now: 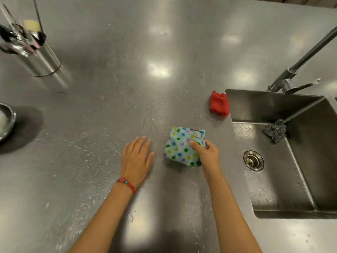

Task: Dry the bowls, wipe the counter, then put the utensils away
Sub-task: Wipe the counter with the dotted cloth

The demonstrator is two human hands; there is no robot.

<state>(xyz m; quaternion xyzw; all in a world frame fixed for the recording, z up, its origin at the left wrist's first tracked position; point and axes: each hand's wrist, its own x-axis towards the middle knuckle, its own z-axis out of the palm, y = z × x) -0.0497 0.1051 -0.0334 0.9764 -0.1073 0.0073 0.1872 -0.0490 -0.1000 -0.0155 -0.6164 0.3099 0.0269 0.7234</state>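
The right hand grips the dotted cloth on the wet table, and the left hand lies flat and open just beside it.

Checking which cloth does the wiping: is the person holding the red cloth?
No, the right hand grips the dotted blue cloth, while the red cloth lies untouched beside the sink.

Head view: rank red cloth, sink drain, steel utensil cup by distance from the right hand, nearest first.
From the right hand gripping the dotted cloth:
1. Sink drain, just to its right in the sink.
2. Red cloth, beyond it at the sink's edge.
3. Steel utensil cup, far left corner.
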